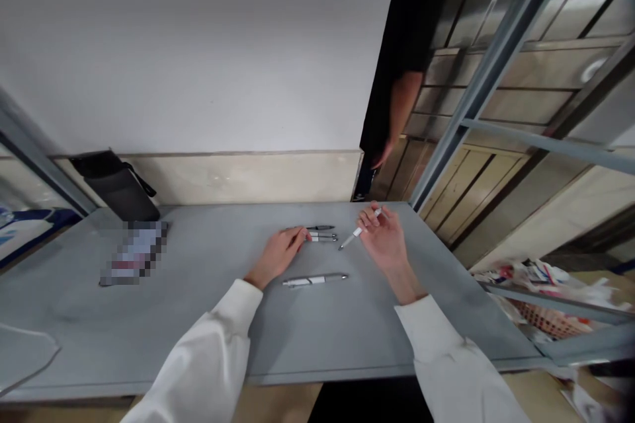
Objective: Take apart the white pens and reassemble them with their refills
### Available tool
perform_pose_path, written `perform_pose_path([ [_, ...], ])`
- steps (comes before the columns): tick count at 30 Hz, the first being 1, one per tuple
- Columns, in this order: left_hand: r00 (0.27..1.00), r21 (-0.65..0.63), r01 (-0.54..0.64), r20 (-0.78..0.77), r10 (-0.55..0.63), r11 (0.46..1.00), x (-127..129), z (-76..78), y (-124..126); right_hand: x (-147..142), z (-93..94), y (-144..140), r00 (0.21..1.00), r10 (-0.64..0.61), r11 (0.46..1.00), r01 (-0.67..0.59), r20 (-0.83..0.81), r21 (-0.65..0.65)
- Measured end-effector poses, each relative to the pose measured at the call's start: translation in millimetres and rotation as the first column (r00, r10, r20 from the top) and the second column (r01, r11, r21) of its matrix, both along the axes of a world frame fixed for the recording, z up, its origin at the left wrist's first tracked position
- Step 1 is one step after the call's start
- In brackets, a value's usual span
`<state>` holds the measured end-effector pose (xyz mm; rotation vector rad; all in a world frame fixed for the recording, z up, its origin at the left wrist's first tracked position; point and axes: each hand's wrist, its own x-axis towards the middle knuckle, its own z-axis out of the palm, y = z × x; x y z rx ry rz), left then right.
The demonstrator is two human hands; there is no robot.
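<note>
My right hand (384, 238) holds a white pen (356, 233) in its fingers, tip pointing left and down above the grey table (307, 330). My left hand (278, 252) rests palm down on the table, its fingertips touching two pens (322, 233) that lie side by side. A further white and silver pen (315, 279) lies flat between my two wrists, untouched. Both of my sleeves are white.
A black bag (116, 184) leans on the wall at the back left, with a blurred flat item (133, 252) in front of it. Another person in black (404, 73) stands behind the table's far right corner. A basket with clutter (540, 304) sits to the right.
</note>
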<state>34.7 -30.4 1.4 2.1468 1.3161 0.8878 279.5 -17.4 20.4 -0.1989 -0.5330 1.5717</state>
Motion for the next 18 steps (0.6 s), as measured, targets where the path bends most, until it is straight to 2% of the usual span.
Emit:
perform_pose_path([
  [18,1.000,-0.002,-0.003,-0.007,0.003,1.000,-0.4,-3.3,2.6,-0.7,3.1,-2.7,1.000,0.005,1.000,-0.005,0.012,0.011],
])
